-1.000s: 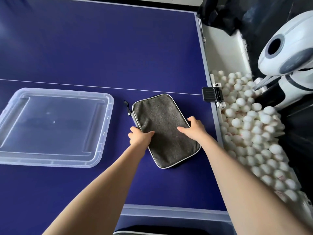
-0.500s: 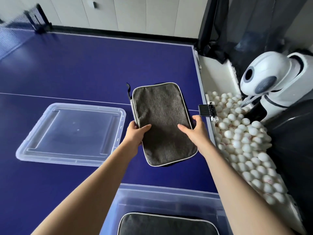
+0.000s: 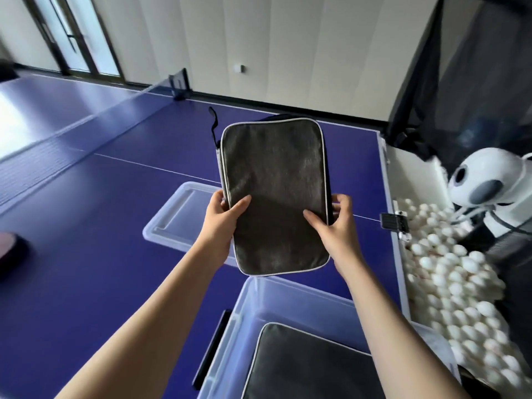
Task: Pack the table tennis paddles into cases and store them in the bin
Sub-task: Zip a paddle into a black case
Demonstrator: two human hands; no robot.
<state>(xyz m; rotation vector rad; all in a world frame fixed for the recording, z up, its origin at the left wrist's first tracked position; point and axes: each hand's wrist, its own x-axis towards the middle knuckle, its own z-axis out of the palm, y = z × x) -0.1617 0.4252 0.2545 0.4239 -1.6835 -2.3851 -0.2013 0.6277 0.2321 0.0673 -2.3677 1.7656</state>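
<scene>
Case (image 3: pixel 273 194) sits in the air between your hands, above the table (image 3: pixel 86 226) and just beyond the bin (image 3: pixel 288 295). Your left hand (image 3: pixel 221 223) and right hand (image 3: pixel 335 226) each pinch a long edge. Another case (image 3: pixel 311 367) lies in the bin.

Background: pale cream panelled wall (image 3: pixel 288 47) with a small white wall fitting (image 3: pixel 239 68) low on it and a dark skirting strip (image 3: pixel 288 106) at its foot. Dark-framed glass doors (image 3: pixel 72 36) at far left, admitting daylight that glares on the blue counter (image 3: pixel 86 197). Black mesh curtain (image 3: pixel 460 76) hanging at right.
</scene>
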